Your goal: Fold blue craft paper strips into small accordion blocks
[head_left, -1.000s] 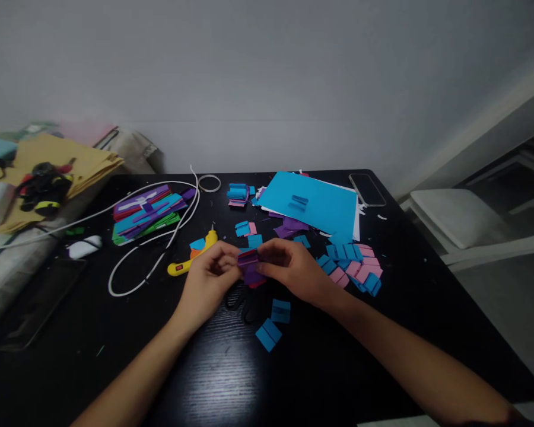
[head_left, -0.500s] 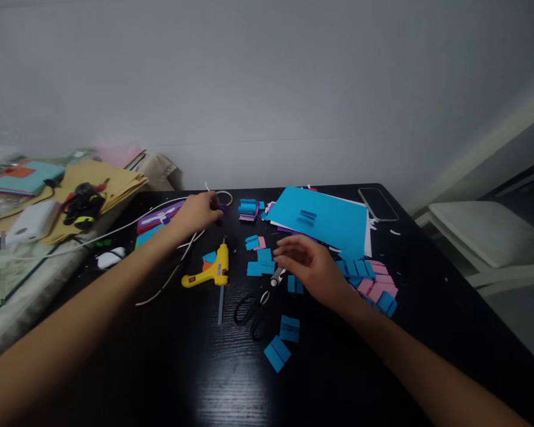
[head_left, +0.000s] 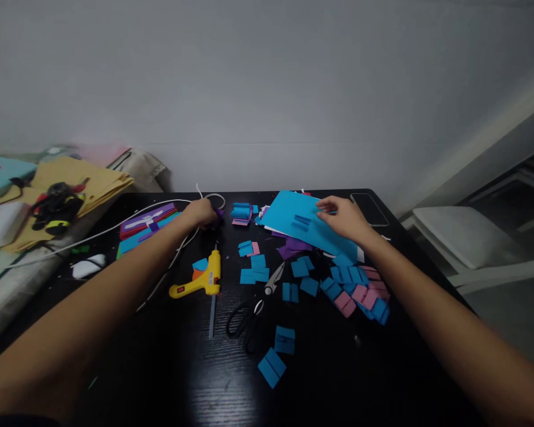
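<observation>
My left hand (head_left: 201, 212) is at the back of the table with its fingers curled down and closed around purple paper pieces (head_left: 219, 217), mostly hidden by the hand. My right hand (head_left: 343, 217) hovers over the right part of a blue paper sheet (head_left: 289, 209), fingers apart and nothing in them. On that sheet rest small folded blue strips (head_left: 301, 222). Between the hands stands a small stack of blue, purple and pink pieces (head_left: 241, 213). Nearer me lie a yellow glue gun (head_left: 210, 276) with a glue stick and black-handled scissors (head_left: 258, 306), blades partly apart.
Folded blue and pink paper pieces (head_left: 360, 293) cluster at the right, with loose blue ones (head_left: 272, 367) in front. A phone (head_left: 370, 210) lies back right. A white cable (head_left: 115, 226) crosses the left side near coloured paper (head_left: 149, 222). Brown envelopes (head_left: 95, 184) are piled beyond.
My right hand has moved from above the scissors to the back right, over the blue sheet. My left hand has stayed by the purple pieces, and the view has shifted slightly.
</observation>
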